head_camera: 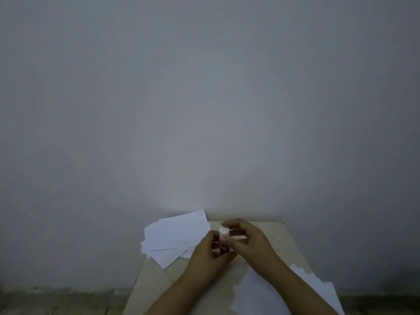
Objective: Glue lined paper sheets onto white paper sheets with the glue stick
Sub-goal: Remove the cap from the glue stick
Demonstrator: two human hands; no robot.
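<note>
1. While both hands are meeting over the small table (261, 226), I am watching the left hand (208, 255) curling its fingers round the red lower body of the glue stick (223, 241), which is standing roughly upright between the two hands, above the tabletop.
2. The right hand (246, 241) is pinching the white upper end of the stick (I cannot tell whether that end is a cap being pulled off or pushed on).
3. A loose, fanned stack of white sheets (175, 237) is lying at the table's far left, partly overhanging the edge; the left hand is sitting just beside its near corner.
4. More paper (272, 294) is lying at the near right, under the right forearm (too dim and blurred for me to make out ruled lines on either pile).
5. As I am judging it, gluing is barely underway: no sheet is visibly stuck onto another, no glue is touching paper, and both piles are looking unsorted. Readying the stick, spreading glue and pressing sheets together are all appearing to remain.
</note>
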